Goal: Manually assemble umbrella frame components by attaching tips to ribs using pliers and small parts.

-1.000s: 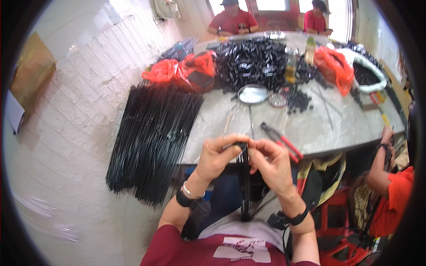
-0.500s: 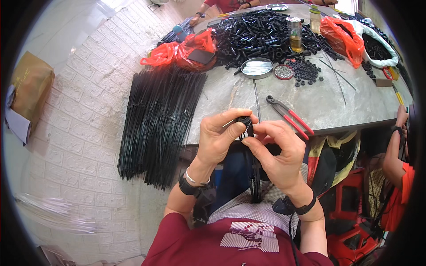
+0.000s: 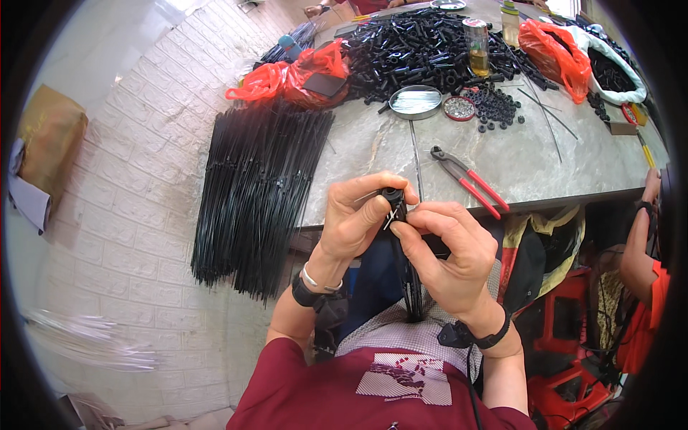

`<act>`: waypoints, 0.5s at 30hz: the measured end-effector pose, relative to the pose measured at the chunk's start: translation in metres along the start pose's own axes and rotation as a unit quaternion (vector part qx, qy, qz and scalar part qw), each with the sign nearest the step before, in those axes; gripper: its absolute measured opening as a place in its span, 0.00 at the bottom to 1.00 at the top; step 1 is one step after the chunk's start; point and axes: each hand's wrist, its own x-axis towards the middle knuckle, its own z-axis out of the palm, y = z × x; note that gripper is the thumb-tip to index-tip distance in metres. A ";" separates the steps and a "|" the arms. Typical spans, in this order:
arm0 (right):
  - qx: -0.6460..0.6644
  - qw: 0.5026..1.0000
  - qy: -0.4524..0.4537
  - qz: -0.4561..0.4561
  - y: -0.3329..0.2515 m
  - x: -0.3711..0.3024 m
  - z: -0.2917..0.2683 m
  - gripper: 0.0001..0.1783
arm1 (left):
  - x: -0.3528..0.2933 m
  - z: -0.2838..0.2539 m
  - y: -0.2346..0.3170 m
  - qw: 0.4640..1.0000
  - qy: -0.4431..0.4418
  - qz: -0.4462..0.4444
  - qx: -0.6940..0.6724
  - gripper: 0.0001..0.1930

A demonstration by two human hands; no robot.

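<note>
I'm watching the left hand (image 3: 351, 226) pinching a black tube (image 3: 393, 194), the right hand (image 3: 453, 251) pinching a white strip (image 3: 390, 219), seemingly midway; loose tubes (image 3: 412, 54) are lying toward twelve o'clock.

Black rod bundle (image 3: 411, 290): hung slim, nearly upright.
Round black hub (image 3: 392, 193): sat at its top.
Pale strips (image 3: 392, 216): crossed below the hub.

Could pass over surface (image 3: 358, 150) between black rods (image 3: 258, 193) and red-handled pliers (image 3: 474, 192); met metal dish (image 3: 416, 102) and black pile (image 3: 408, 54) beyond.
</note>
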 end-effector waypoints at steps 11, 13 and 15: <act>0.104 0.978 -0.037 0.178 0.000 0.006 -0.003 0.07 | -0.003 -0.002 0.003 0.999 0.034 -0.002 0.039 0.16; 0.095 0.978 -0.048 0.178 0.004 0.007 -0.004 0.07 | -0.003 -0.001 0.002 0.998 0.043 -0.007 0.043 0.16; 0.081 0.980 -0.062 0.169 0.005 0.010 -0.004 0.07 | -0.003 -0.005 0.001 0.996 0.052 -0.020 0.063 0.17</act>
